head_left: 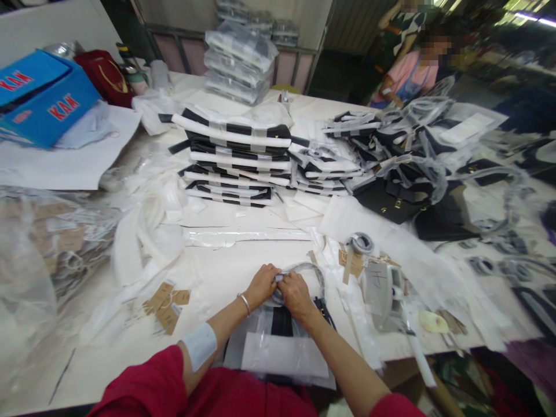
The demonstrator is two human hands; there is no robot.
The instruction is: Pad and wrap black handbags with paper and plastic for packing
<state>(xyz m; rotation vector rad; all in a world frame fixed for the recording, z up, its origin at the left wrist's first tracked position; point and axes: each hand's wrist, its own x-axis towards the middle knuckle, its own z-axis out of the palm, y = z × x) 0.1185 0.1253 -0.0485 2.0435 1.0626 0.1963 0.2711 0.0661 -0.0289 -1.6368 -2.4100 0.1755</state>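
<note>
A black handbag lies at the table edge in front of me, partly covered by clear plastic and a white sheet. Its curved handle is wrapped in greyish film and arches up on the far side. My left hand pinches the wrapped handle, fingers closed. Right beside it, my right hand is closed on the same handle, the fingertips of both hands almost touching. My fingers hide the exact spot being gripped. A small black strap piece shows beside my right wrist.
Stacked black bags with white padding stand beyond my hands. Wrapped handbags are piled at right, near a grey tape dispenser and a coiled strap. Brown tags lie left. A blue box and a person are farther off.
</note>
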